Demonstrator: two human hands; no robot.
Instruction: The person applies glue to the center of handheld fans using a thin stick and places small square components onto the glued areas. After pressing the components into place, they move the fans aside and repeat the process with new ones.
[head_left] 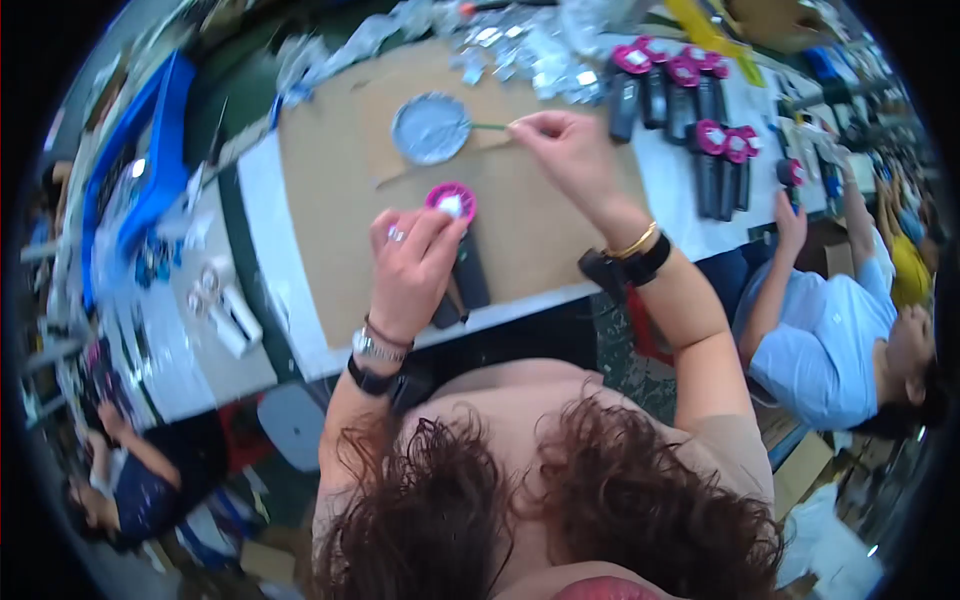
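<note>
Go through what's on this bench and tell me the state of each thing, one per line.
Left hand: gripping the black piece with pink round cap, upright.
Right hand: pinching a thin green stick.
Grey round dish: flat on the cardboard sheet, stick tip in it.
Finished black and pink pieces: lying in rows.

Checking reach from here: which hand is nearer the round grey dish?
Right. The right hand holds a thin stick touching the grey dish; the left hand is lower, gripping the pink-capped black piece.

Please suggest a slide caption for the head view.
Left hand grips a pink-capped black part; right hand dips a thin stick into a grey dish.
</note>
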